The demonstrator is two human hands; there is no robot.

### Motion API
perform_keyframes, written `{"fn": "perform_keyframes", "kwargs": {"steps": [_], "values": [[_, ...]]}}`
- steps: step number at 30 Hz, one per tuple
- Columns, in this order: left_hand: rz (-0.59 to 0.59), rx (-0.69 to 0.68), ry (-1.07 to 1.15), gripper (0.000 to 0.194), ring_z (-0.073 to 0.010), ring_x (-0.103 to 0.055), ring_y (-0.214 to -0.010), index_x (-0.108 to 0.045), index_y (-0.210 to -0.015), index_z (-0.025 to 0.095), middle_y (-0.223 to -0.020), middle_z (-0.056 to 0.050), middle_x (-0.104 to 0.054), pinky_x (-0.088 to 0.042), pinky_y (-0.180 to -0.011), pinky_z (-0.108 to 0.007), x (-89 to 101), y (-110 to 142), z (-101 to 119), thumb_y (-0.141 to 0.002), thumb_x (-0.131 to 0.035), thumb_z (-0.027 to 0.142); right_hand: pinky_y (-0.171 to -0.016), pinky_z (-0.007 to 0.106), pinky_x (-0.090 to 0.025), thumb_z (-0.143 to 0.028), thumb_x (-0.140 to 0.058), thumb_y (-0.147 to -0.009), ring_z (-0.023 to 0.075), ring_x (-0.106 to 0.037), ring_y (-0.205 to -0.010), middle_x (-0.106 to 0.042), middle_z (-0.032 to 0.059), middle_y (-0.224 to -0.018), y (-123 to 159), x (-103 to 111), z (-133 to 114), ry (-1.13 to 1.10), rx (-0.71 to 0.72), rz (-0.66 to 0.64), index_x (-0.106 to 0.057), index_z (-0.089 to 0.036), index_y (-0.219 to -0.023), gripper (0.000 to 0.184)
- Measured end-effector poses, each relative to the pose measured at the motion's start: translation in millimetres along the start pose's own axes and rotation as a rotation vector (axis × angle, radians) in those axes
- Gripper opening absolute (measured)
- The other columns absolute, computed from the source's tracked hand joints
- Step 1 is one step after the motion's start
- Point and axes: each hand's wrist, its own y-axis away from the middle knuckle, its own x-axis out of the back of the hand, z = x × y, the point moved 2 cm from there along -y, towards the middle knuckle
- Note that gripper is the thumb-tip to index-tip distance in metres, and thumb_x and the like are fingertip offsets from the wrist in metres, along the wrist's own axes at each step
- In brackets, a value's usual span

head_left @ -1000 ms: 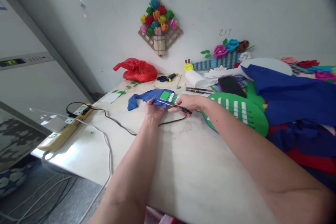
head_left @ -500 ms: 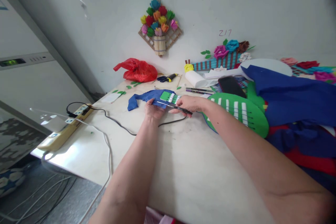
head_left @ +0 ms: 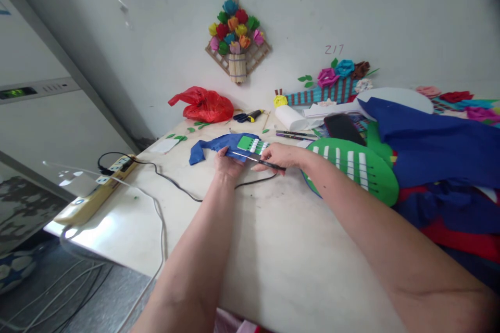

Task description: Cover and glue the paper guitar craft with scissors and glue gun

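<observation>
Since a second ago: right grip [head_left: 279,154] and the slim black-handled scissors [head_left: 255,159] a shade nearer the person; left grip [head_left: 228,166] and the royal-blue cloth [head_left: 222,143] look unmoved.

Far left: tall white appliance [head_left: 35,130] with lit green digits; on the floor below, a white-and-blue ball [head_left: 15,270], partly cut off. On the pale, smooth-topped surface [head_left: 292,250], a long cream power strip [head_left: 70,212] along the left edge, black plug seated, thin black cord [head_left: 175,184] running from it under the left forearm. Then a small white paper sheet [head_left: 164,145] by green paper leaves [head_left: 182,138].

Container: crumpled red plastic bag [head_left: 207,106] against the wall; contents hidden. Blue cloth lies in front of it, nearer the person. Left grip pinches its near edge, thumb on top.

Second container, on the wall: bamboo-stick holder [head_left: 237,67] on a diamond lattice, filled with many-coloured paper flowers [head_left: 233,23].

Green rectangular strip with white bars [head_left: 245,142] rests on the blue cloth. Right grip is clenched around the scissors' handles, blades pointing left at the cloth, near the left grip; cannot tell whether they bite. Behind: yellow-and-black-handled tool [head_left: 255,114], white paper roll [head_left: 291,118], two dark pens [head_left: 295,134].

Right: black phone [head_left: 344,129]; large green oval panel with white bars [head_left: 357,161], partly behind the right forearm; dark-blue fabric [head_left: 445,140] heaped over red fabric [head_left: 463,239].
</observation>
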Motion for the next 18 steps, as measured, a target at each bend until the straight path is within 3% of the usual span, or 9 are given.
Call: {"fn": "perform_keyframes", "kwargs": {"steps": [11, 18], "values": [[-0.053, -0.045, -0.008, 0.030, -0.0243, -0.066, -0.079, -0.061, -0.094, 0.012, -0.080, -0.009, -0.068, -0.052, -0.077, -0.042, 2.0, -1.8, 0.0, -0.071, -0.042, 0.018, -0.033, 0.018, -0.036, -0.057, -0.073, -0.053, 0.0052, -0.040, -0.036, -0.044, -0.0065, -0.043, -2.4, -0.2, 4.4, 0.010, 0.030, 0.027, -0.054, -0.015, -0.064, 0.048], [-0.084, -0.093, -0.037, 0.027, -0.0248, -0.066, -0.080, -0.063, -0.085, 0.012, -0.076, -0.009, -0.068, -0.051, -0.077, -0.042, -0.2, 2.6, 0.5, -0.072, -0.041, 0.017, -0.037, 0.018, -0.040, -0.061, -0.069, -0.058, 0.0055, -0.045, -0.036, -0.050, -0.0033, -0.046, 5.2, -2.9, -5.2, 0.003, -0.048, -0.010, -0.046, -0.016, -0.062, 0.051]]}}
